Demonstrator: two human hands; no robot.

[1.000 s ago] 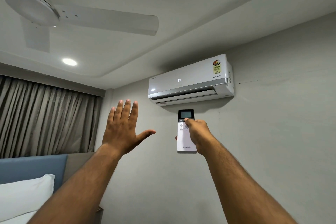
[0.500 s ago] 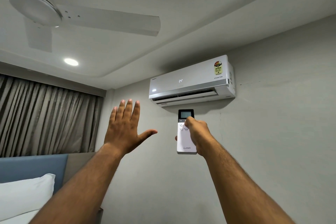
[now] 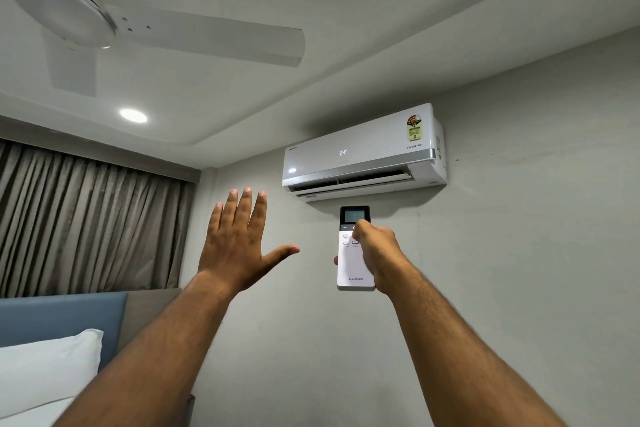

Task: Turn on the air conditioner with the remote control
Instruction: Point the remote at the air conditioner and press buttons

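Observation:
A white air conditioner (image 3: pixel 363 152) hangs high on the grey wall, its front showing "24" and its lower flap swung open. Just below it my right hand (image 3: pixel 379 253) grips a white remote control (image 3: pixel 355 274) with a dark screen at the top, held upright and pointed at the unit. My thumb rests on the buttons under the screen. My left hand (image 3: pixel 239 239) is raised to the left of the remote, palm away from me, fingers straight and thumb spread, holding nothing.
A white ceiling fan (image 3: pixel 104 21) hangs at the upper left beside a lit ceiling light (image 3: pixel 133 115). Brown curtains (image 3: pixel 86 218) cover the left wall. Below them are a blue headboard (image 3: pixel 62 315) and a white pillow (image 3: pixel 45 367).
The thumb has crept slightly higher on the remote's buttons. The view has shifted a little. Both hands hold nearly the same pose.

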